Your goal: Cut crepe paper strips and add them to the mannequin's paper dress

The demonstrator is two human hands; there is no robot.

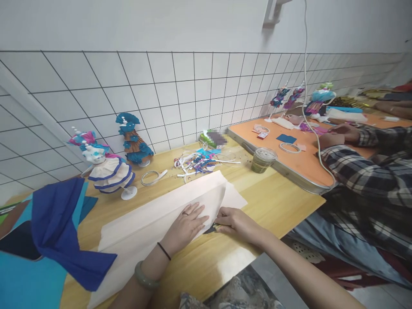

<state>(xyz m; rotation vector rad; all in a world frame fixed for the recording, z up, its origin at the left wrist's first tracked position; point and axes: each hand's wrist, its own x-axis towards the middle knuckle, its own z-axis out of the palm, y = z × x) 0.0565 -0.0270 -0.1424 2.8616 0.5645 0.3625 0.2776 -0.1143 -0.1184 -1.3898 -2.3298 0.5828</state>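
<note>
A long, pale pinkish-white sheet [135,231] lies across the wooden table, creased lengthwise, its right end curling up. My left hand [188,223] rests flat on it with the fingers spread. At the sheet's near right edge, my right hand [236,223] is closed, thumb and fingers pinched around a small black-and-yellow tool [210,228]. Most of that tool is hidden by the fingers and the sheet, so its kind is unclear. Under the lifted end, another pale layer [234,195] shows.
Dressed figurines [111,174] on stands are at the back left, beside blue cloth [59,227] and a phone [21,242]. Behind the sheet are paper scraps [199,161], a tape roll [150,177] and a lidded cup [264,160]. A co-worker's hands [341,135] are over the orange table [273,143].
</note>
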